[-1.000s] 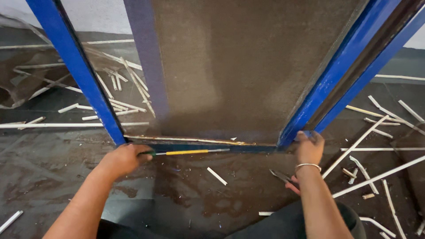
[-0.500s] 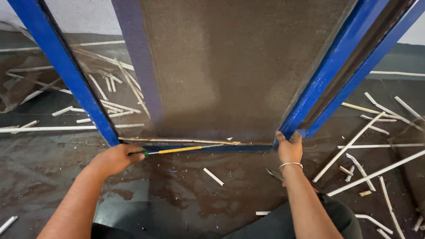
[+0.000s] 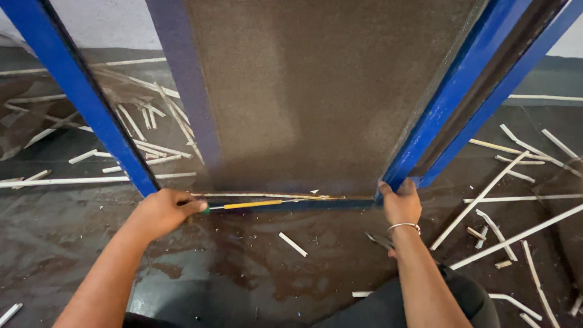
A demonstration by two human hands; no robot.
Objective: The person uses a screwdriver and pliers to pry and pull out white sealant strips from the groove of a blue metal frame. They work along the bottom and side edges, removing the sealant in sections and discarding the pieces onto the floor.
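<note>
I see my left hand (image 3: 163,211) curled tight around the handle end of a thin tool (image 3: 252,205), a yellow shaft with a green bit just showing at my fingers. The tool runs out to the right from that fist, lying almost level along the bottom rail of the blue frame (image 3: 452,100), its far end pressed in under a pale wooden strip (image 3: 267,196) that sits on top of the rail. So the tool starts inside my left hand and reaches toward the middle of the rail, well short of my other hand.

My right hand (image 3: 401,203) is at the right end of that rail, fingers wrapped over the lower corner where the slanted blue upright meets it. It is clamped on the frame, thumb side toward me, with a thin silver bangle (image 3: 404,227) on the wrist. Just near that wrist a dark metal tool (image 3: 379,240) lies on the floor (image 3: 243,267); I cannot tell what kind it is.

The frame holds a brown mesh panel (image 3: 316,91) that fills the view above both hands. Another blue upright (image 3: 79,97) leans at the left. Around me the dark floor is littered with pale wooden slats (image 3: 504,182), thickest at the far left and on the right, and one short piece (image 3: 293,244) lies between my arms.
</note>
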